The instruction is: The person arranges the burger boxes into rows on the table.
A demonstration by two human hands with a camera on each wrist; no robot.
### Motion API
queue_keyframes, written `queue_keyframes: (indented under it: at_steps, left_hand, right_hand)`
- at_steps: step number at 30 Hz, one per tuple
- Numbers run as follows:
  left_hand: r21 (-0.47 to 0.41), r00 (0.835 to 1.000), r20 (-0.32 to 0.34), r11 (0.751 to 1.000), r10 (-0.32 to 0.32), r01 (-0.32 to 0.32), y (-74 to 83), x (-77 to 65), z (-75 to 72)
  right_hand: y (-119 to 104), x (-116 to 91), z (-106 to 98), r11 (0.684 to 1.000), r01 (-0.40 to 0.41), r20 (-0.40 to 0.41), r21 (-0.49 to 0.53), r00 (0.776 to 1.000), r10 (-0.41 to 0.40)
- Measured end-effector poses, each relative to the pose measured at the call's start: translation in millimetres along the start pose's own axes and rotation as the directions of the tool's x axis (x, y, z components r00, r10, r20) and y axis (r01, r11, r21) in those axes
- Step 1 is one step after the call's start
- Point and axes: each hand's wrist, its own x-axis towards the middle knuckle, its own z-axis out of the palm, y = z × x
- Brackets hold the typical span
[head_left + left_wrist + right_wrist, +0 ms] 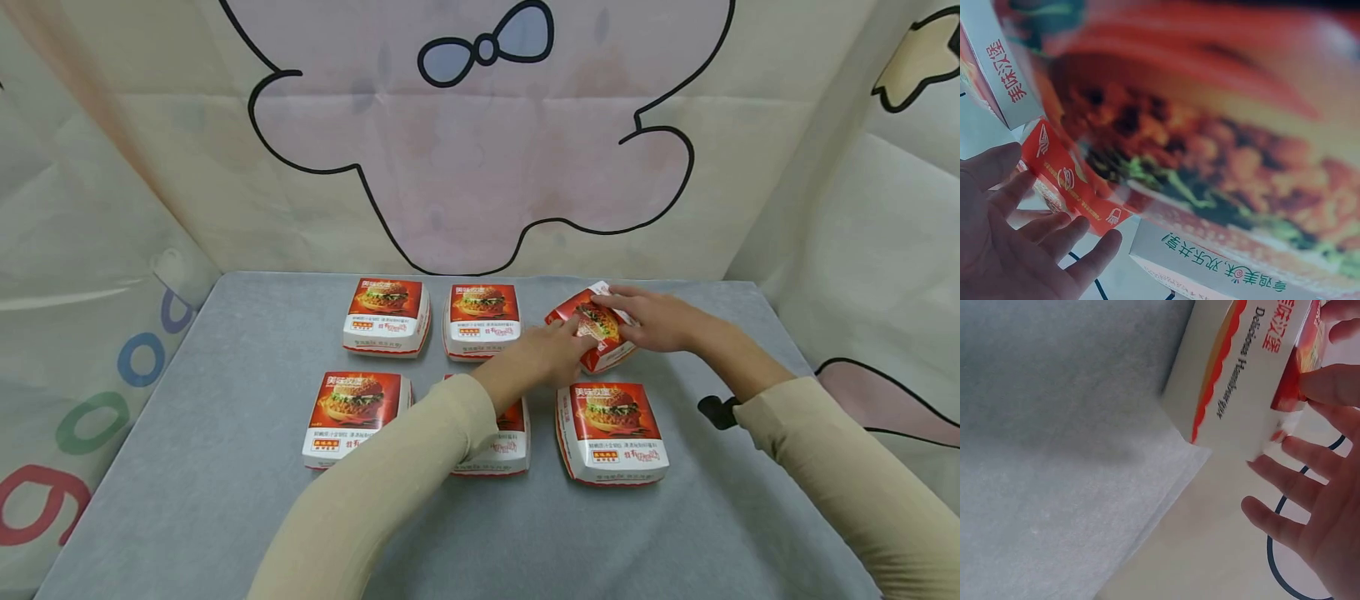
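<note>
At the back right of the table, both my hands are at one red-and-white hamburger box point(572, 307), which sits turned and looks tilted compared with the others. My left hand point(546, 353) reaches its near left side, thumb and forefinger at the box's red panel point(1063, 178) in the left wrist view. From the right, my right hand point(660, 318) pinches a corner between thumb and forefinger. Its other fingers are spread beside the white side point(1235, 381), as the right wrist view shows. My left forearm partly covers the front middle box point(498, 454).
Close in front of the handled box stands the front right box point(611, 433). Other hamburger boxes are the back middle box point(482, 321), back left box point(386, 317) and front left box point(356, 417). A printed cloth point(465, 183) hangs behind the grey-covered table point(240, 400).
</note>
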Motion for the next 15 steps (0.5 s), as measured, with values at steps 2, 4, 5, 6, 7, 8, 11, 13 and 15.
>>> queue_keyframes:
  at_steps: [2, 4, 5, 6, 7, 8, 11, 13, 15]
  left_hand:
    - [0.008, 1.0, -0.014, 1.0, 0.002, -0.002, -0.6, -0.3, -0.3]
    - [0.014, 1.0, -0.03, 1.0, 0.005, -0.005, -0.9, -0.7, -0.7]
    - [0.016, 0.999, -0.034, 1.0, 0.005, -0.005, -0.8, -0.9, -1.1]
    - [0.02, 0.999, -0.04, 1.0, 0.008, -0.007, -0.6, -0.9, -1.2]
    - [0.025, 0.999, -0.047, 1.0, 0.012, -0.011, -0.2, -0.9, -1.2]
    - [0.032, 0.999, -0.05, 0.999, 0.014, -0.012, 0.3, -0.9, -1.2]
    - [0.058, 0.998, -0.058, 0.998, 0.021, -0.017, 2.3, -0.8, -0.7]
    - [0.066, 0.998, -0.055, 0.997, 0.029, -0.025, 4.1, -0.7, 0.1]
    - [0.066, 0.998, -0.043, 0.997, 0.034, -0.032, 5.8, -0.8, 0.7]
  right_hand:
    - [0.4, -0.1, -0.2, 1.0, -0.014, 0.003, 0.011, 1.0, 0.014]
    - [0.0, -0.7, -0.7, 1.0, -0.023, -0.003, 0.015, 1.0, 0.023]
    - [-0.3, -1.2, -1.0, 0.999, -0.027, -0.005, 0.016, 1.0, 0.027]
    - [-0.5, -2.0, -1.4, 0.999, -0.031, -0.006, 0.012, 0.999, 0.031]
    - [-0.9, -2.6, -1.6, 0.999, -0.034, -0.009, 0.008, 0.999, 0.034]
    - [-1.1, -3.3, -1.8, 0.999, -0.037, -0.011, 0.001, 0.999, 0.037]
    - [-2.4, -4.3, -1.4, 0.998, -0.059, -0.018, -0.022, 0.998, 0.058]
    - [-3.0, -4.6, -0.7, 0.997, -0.074, -0.026, -0.035, 0.997, 0.073]
    - [-3.7, -5.0, 0.2, 0.995, -0.089, -0.037, -0.046, 0.996, 0.087]
